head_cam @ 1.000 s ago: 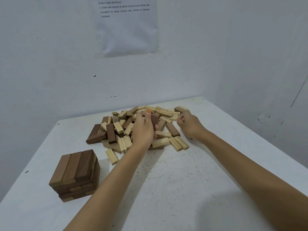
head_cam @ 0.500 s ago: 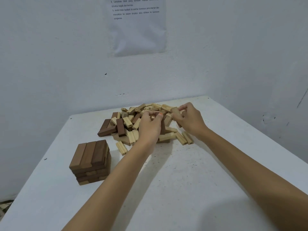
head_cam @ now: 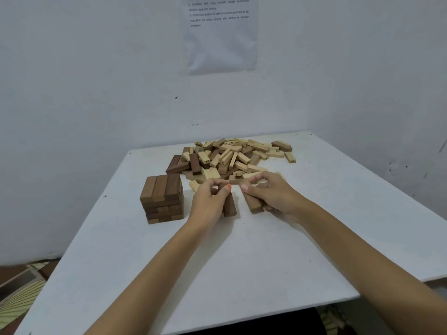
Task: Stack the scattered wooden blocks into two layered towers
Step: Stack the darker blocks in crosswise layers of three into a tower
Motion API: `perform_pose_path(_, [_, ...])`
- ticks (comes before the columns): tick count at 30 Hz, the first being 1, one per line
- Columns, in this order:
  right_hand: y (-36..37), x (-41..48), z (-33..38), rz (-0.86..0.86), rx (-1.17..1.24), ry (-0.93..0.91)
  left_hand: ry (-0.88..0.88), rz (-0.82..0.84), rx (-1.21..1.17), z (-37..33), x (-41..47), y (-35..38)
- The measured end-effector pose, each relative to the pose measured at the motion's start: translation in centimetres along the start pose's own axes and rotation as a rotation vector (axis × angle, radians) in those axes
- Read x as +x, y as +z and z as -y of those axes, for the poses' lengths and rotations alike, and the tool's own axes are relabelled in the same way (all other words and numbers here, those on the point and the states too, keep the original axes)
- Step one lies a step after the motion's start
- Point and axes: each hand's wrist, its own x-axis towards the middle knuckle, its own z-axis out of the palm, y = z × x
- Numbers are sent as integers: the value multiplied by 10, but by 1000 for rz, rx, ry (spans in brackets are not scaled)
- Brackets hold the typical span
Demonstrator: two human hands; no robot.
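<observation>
Drawing brown blocks (head_cam: 229, 206) back from pile (head_cam: 232, 155)

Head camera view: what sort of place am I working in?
Probably a bare room corner set up for a task session. A white table stands against plain walls, a printed sheet with numbered lines is stuck to the wall, and wooden blocks lie on the table.

White table (head_cam: 242, 262) in a corner of pale walls (head_cam: 84, 81), printed sheet (head_cam: 220, 35) above.
</observation>
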Motion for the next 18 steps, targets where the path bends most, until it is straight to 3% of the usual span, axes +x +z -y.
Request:
perform_pose_path(5, [6,-3,-8,49,-134,-44,22,-9,44,14,-7,-4])
perform_pose_path(13, [8,-5,-16,-44,-339,-167,128,-21,223,21,-5,-2])
perform_pose_path(16, [11,-5,-14,-75,-312,-110,175,-42,324,24,-5,-1])
perform_pose_path(18, [11,-4,-8,-75,-111,52,208,-63,379,23,-6,-1])
